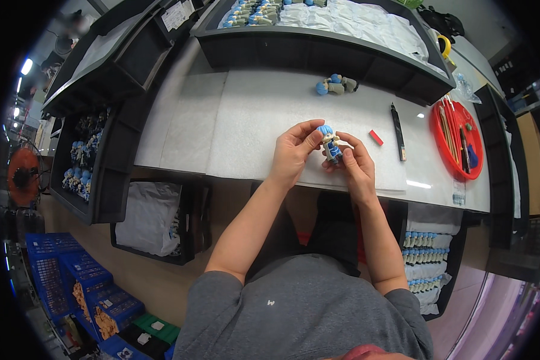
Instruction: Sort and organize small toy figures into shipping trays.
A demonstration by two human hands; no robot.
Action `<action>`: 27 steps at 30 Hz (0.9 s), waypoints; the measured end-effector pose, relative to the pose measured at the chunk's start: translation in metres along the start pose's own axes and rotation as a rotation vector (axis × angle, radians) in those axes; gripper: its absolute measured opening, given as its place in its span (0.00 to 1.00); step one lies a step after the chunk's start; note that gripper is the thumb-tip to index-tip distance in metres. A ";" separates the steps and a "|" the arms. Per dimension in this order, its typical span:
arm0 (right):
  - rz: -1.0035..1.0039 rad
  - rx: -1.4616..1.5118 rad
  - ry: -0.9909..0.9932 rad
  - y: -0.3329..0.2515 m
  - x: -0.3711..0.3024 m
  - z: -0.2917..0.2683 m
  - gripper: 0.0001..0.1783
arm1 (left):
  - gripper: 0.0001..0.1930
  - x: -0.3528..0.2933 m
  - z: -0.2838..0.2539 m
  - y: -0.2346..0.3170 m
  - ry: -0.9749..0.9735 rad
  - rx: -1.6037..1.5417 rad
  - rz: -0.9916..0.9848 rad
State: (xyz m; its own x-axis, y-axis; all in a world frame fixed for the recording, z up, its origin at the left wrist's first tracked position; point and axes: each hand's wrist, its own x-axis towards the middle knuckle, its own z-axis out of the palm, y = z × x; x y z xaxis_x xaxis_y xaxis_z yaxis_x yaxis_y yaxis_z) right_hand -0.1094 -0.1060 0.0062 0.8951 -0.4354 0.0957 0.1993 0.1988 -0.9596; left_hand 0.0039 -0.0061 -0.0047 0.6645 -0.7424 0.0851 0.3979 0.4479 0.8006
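Note:
A small blue-haired figurine point(330, 146), dressed in blue and cream, is held upright between both hands above the table's near part. My left hand point(293, 151) pinches it near the head with thumb and fingers. Lower down, my right hand point(357, 165) grips its body and base from the other side. Two similar blue-haired figurines point(337, 84) lie on their sides farther back, next to a large black tray. To the right of my right hand are a small red block point(375, 137) and a black pen point(398, 132).
A black tray point(318, 53) with figurines and white wrapping spans the table's back. A red oval basket point(438, 144) holds brushes and tools at the right. Black crates point(111, 198) stand at the left. Below the table's right side, another crate point(456, 264) holds rows of figurines.

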 end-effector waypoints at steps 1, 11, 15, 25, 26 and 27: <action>-0.009 -0.005 -0.002 -0.001 0.000 0.001 0.19 | 0.15 0.000 0.000 0.000 0.001 0.000 0.000; -0.240 -0.251 0.093 0.010 0.000 0.001 0.29 | 0.16 0.000 0.005 0.001 0.003 0.068 -0.011; -0.260 -0.256 0.127 0.011 0.002 0.001 0.34 | 0.16 0.000 0.003 0.002 0.019 0.038 -0.014; -0.227 -0.266 0.130 0.007 0.001 0.007 0.30 | 0.15 -0.001 0.002 0.005 -0.052 -0.034 -0.005; -0.216 -0.211 0.138 0.008 0.000 0.007 0.27 | 0.16 -0.001 0.003 0.006 -0.050 -0.019 -0.008; -0.210 -0.158 0.157 0.008 -0.001 0.005 0.23 | 0.16 0.000 0.005 0.004 -0.060 -0.005 -0.017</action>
State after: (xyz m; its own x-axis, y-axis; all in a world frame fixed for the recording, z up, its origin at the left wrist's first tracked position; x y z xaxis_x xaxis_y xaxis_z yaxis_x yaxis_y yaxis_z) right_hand -0.1066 -0.1000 -0.0007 0.7660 -0.5852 0.2661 0.2980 -0.0435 -0.9536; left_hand 0.0019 -0.0066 0.0021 0.6188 -0.7783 0.1066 0.4123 0.4373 0.7992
